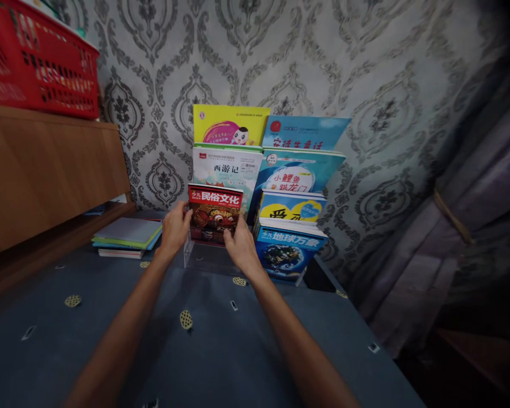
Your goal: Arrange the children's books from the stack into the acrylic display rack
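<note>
A red-topped children's book [215, 212] stands upright in the left column of a clear tiered book rack [208, 258]. My left hand [176, 226] grips its left edge, and my right hand [241, 241] holds its right edge with the thumb on the cover. Behind it rise a pale book [227, 167] and a yellow book [227, 122]. In the right column stand a blue book with a globe picture [284, 255], a yellow-and-blue book [295, 208], a teal book [300, 173] and a blue book [304, 130] at the back.
A stack of thin books [130, 235] lies left of the rack on the dark patterned cloth [153, 334]. Further left is a wooden cabinet [51, 175] with a red plastic basket [55, 68] on top. Patterned wallpaper is behind; a tied curtain [433, 243] hangs at the right.
</note>
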The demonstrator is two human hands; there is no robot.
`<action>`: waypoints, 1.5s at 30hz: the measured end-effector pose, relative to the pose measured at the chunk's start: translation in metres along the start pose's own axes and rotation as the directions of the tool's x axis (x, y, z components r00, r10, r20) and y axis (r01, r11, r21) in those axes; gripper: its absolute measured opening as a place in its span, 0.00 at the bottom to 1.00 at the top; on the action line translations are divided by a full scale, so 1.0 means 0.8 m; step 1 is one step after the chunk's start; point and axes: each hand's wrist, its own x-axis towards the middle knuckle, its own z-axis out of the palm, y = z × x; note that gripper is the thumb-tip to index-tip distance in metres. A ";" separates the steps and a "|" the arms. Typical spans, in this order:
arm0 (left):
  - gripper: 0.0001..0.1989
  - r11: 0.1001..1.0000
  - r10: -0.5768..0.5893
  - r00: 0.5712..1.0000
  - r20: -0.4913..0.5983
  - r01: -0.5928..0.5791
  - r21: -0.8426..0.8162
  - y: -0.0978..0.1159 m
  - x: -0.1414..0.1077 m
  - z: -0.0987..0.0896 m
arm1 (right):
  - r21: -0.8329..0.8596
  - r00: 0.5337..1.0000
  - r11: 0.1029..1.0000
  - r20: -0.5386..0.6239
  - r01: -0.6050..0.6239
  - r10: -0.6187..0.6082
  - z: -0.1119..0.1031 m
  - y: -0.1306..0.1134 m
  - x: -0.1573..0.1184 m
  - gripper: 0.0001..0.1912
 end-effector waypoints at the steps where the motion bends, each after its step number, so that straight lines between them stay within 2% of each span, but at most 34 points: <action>1: 0.12 1.000 0.001 1.000 -0.002 -0.001 0.000 0.000 0.000 0.000 | -0.005 1.000 1.000 -0.003 0.002 -0.002 0.000 0.000 0.000 0.35; 10: 0.11 1.000 0.005 1.000 -0.012 -0.005 -0.012 -0.003 0.000 0.002 | 0.004 0.998 0.999 -0.034 0.049 -0.049 0.002 0.005 0.000 0.33; 20: 0.10 0.999 -0.039 0.999 -0.032 0.039 0.002 0.001 0.002 0.004 | -0.001 0.998 0.999 -0.052 0.037 -0.037 -0.002 -0.001 0.000 0.34; 29: 0.09 0.997 -0.071 0.997 -0.035 0.072 0.026 0.003 0.006 0.009 | -0.035 0.995 0.999 -0.099 0.004 -0.007 0.010 0.005 -0.003 0.36; 45: 0.07 0.997 -0.064 0.998 -0.023 0.065 0.041 0.005 0.005 0.011 | -0.060 1.000 0.998 -0.002 -0.011 0.011 0.002 0.006 -0.001 0.35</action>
